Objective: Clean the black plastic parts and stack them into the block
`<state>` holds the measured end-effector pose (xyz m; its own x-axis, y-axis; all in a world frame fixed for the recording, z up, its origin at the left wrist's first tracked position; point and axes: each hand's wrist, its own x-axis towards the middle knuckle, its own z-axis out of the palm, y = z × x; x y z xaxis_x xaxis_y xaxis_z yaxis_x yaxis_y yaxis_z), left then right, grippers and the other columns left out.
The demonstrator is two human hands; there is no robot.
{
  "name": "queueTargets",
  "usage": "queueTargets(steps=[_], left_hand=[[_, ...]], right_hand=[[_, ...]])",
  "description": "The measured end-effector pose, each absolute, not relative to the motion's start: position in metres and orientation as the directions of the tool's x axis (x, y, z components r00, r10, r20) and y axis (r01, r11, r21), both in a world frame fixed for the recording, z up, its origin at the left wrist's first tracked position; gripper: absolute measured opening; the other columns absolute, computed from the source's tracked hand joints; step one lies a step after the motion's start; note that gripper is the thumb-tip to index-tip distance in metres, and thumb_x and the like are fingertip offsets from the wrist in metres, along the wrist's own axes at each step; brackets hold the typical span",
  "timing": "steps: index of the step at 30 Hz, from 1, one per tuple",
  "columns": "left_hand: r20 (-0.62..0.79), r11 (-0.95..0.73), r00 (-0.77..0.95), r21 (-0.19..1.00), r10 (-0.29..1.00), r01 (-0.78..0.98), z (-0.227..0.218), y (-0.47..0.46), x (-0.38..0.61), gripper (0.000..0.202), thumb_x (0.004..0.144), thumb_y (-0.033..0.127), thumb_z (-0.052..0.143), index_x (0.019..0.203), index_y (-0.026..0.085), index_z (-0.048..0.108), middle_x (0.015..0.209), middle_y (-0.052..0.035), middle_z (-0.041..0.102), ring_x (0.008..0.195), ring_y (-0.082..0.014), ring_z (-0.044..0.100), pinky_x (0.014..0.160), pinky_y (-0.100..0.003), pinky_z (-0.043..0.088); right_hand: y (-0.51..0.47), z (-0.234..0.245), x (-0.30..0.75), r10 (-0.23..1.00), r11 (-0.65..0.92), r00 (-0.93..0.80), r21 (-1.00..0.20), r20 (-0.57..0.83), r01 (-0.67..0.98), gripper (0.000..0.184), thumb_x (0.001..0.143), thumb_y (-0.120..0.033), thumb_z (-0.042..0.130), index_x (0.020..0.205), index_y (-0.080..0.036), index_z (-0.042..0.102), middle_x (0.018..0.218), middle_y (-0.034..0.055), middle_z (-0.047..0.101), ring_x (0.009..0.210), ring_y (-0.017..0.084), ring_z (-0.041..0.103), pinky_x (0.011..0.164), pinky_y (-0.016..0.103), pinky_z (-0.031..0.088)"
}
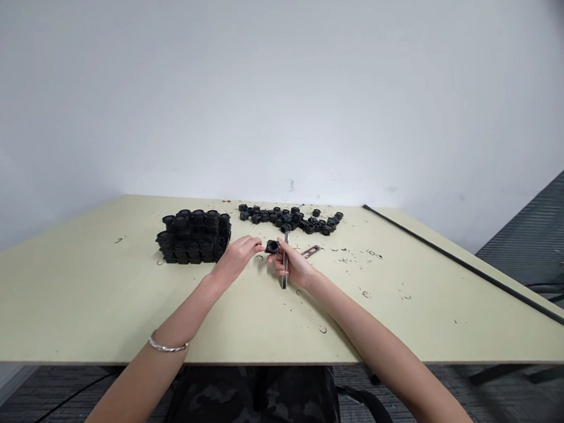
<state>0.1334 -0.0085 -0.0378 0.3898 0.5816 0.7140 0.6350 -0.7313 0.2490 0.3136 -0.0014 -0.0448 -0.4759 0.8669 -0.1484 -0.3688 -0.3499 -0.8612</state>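
Observation:
My left hand (239, 253) rests on the pale table (75, 297), its fingers pinched on a small black plastic part (271, 246) held between both hands. My right hand (293, 265) is closed round a thin metal blade tool (285, 257) that points up past the part. Behind the left hand stands a neat stack of black parts (194, 235). A loose scatter of the same black parts (289, 217) lies beyond the right hand. A silver bracelet (168, 346) is on my left wrist.
A small metal piece (311, 251) lies just right of my right hand. Thin black shavings (363, 273) are strewn over the table's right half. A long black rod (479, 275) runs along the right edge. A white wall stands behind; dark carpet lies at the right.

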Motion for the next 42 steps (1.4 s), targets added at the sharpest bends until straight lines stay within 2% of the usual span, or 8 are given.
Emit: queueTargets(steps=[9, 15, 20, 23, 27, 33, 38, 42], left_hand=[[0.727, -0.739, 0.384, 0.247, 0.569, 0.627, -0.0385, -0.0084, 0.1337, 0.024, 0.093, 0.033, 0.04, 0.093, 0.018, 0.058, 0.085, -0.0057, 0.062, 0.08, -0.0154, 0.059, 0.075, -0.028, 0.046], [0.713, -0.748, 0.414, 0.233, 0.566, 0.621, -0.0388, -0.0082, 0.1343, 0.022, 0.093, 0.03, 0.04, 0.095, 0.017, 0.058, 0.092, -0.0073, 0.063, 0.086, -0.0162, 0.059, 0.08, -0.029, 0.047], [0.705, -0.78, 0.479, 0.169, 0.523, 0.603, -0.0389, -0.0076, 0.1349, 0.022, 0.093, 0.024, 0.037, 0.095, 0.016, 0.059, 0.095, -0.0084, 0.062, 0.091, -0.0169, 0.058, 0.083, -0.031, 0.047], [0.698, -0.776, 0.479, 0.178, 0.533, 0.605, -0.0401, -0.0075, 0.1348, 0.022, 0.093, 0.025, 0.038, 0.102, 0.018, 0.057, 0.098, -0.008, 0.063, 0.094, -0.017, 0.059, 0.085, -0.031, 0.047], [0.693, -0.728, 0.409, 0.247, 0.594, 0.64, -0.041, -0.0085, 0.1348, 0.028, 0.09, 0.03, 0.045, 0.115, 0.017, 0.051, 0.094, -0.007, 0.064, 0.086, -0.0164, 0.061, 0.079, -0.03, 0.048], [0.701, -0.783, 0.466, 0.214, 0.539, 0.584, -0.0422, -0.0065, 0.1346, 0.018, 0.092, 0.025, 0.043, 0.092, 0.016, 0.059, 0.089, -0.0065, 0.066, 0.083, -0.0153, 0.062, 0.076, -0.027, 0.047], [0.702, -0.765, 0.458, 0.194, 0.546, 0.615, -0.043, -0.0056, 0.1338, 0.019, 0.092, 0.026, 0.042, 0.089, 0.017, 0.059, 0.083, -0.005, 0.065, 0.077, -0.0146, 0.061, 0.071, -0.026, 0.047], [0.706, -0.736, 0.43, 0.192, 0.563, 0.649, -0.042, -0.0061, 0.1335, 0.022, 0.093, 0.025, 0.038, 0.091, 0.017, 0.059, 0.084, -0.0051, 0.064, 0.078, -0.0151, 0.06, 0.073, -0.028, 0.047]], right_hand=[[-0.0046, -0.0412, 0.3127, 0.876, -0.361, -0.461, -0.825, -0.141, -0.434, 0.031, 0.078, -0.046, 0.061, 0.083, -0.017, 0.053, 0.071, 0.0044, 0.062, 0.043, 0.005, 0.036, 0.034, 0.017, 0.02], [-0.0046, -0.0425, 0.3123, 0.863, -0.369, -0.488, -0.825, -0.133, -0.428, 0.033, 0.078, -0.049, 0.061, 0.079, -0.017, 0.052, 0.064, 0.0015, 0.059, 0.042, 0.005, 0.033, 0.034, 0.016, 0.019], [-0.0049, -0.0433, 0.3122, 0.847, -0.362, -0.517, -0.844, -0.122, -0.395, 0.038, 0.076, -0.053, 0.061, 0.074, -0.016, 0.05, 0.058, -0.0008, 0.055, 0.041, 0.004, 0.031, 0.035, 0.015, 0.019], [-0.0049, -0.0427, 0.3124, 0.845, -0.358, -0.521, -0.851, -0.121, -0.384, 0.041, 0.075, -0.055, 0.062, 0.074, -0.016, 0.051, 0.058, -0.0012, 0.054, 0.041, 0.003, 0.031, 0.035, 0.015, 0.018], [-0.0053, -0.0417, 0.3126, 0.847, -0.356, -0.518, -0.852, -0.12, -0.384, 0.041, 0.074, -0.057, 0.061, 0.077, -0.016, 0.052, 0.058, -0.0015, 0.055, 0.04, 0.003, 0.03, 0.034, 0.016, 0.018], [-0.0066, -0.0412, 0.3118, 0.844, -0.345, -0.525, -0.863, -0.113, -0.369, 0.043, 0.073, -0.057, 0.062, 0.074, -0.015, 0.053, 0.056, -0.0023, 0.052, 0.04, 0.003, 0.03, 0.034, 0.015, 0.017], [-0.0069, -0.0409, 0.3117, 0.843, -0.343, -0.526, -0.865, -0.111, -0.366, 0.044, 0.072, -0.057, 0.063, 0.074, -0.014, 0.053, 0.057, -0.0022, 0.052, 0.04, 0.003, 0.03, 0.034, 0.016, 0.018], [-0.0068, -0.0409, 0.3118, 0.844, -0.346, -0.523, -0.866, -0.119, -0.361, 0.043, 0.073, -0.057, 0.062, 0.075, -0.014, 0.054, 0.057, -0.0021, 0.052, 0.04, 0.003, 0.03, 0.035, 0.016, 0.018]])
